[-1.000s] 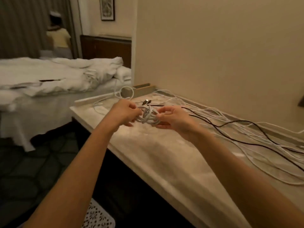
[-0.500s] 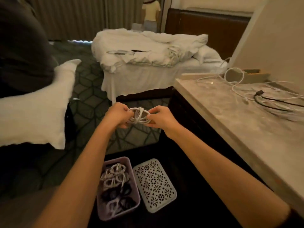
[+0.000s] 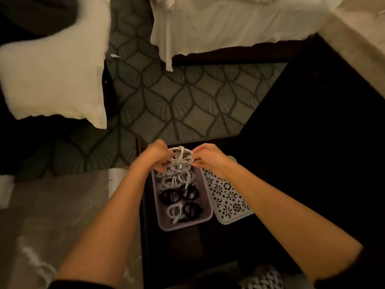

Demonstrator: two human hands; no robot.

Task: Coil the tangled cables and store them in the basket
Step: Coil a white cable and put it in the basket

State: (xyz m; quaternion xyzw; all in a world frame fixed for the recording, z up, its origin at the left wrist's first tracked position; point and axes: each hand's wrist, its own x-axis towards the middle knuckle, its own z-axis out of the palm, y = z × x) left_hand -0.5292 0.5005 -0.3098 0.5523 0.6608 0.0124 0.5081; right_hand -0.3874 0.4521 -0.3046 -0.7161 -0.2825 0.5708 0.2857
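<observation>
Both hands hold one coiled white cable (image 3: 180, 157) between them, above the far end of the basket (image 3: 185, 225). The left hand (image 3: 155, 156) pinches the coil at its 9 o'clock side with fingers curled round the loops. The right hand (image 3: 208, 158) pinches it the same way at 3 o'clock. A wrap of the cable crosses the coil's middle and binds the loops. The coil hangs over the basket's 12 o'clock end; I cannot tell whether it touches the coils below.

Inside the basket, white coils (image 3: 177, 180) lie toward 12 o'clock and black coils (image 3: 173, 196) in the middle, with one white and one black coil at 6 o'clock. A white patterned lid (image 3: 227, 197) lies just beside the basket at its 3 o'clock side.

Across the view, a white pillow (image 3: 54, 80) sits at 10 o'clock, a bed sheet (image 3: 218, 24) at 12 o'clock and a pale countertop (image 3: 354, 38) at 2 o'clock. Patterned carpet (image 3: 187, 97) lies between them.
</observation>
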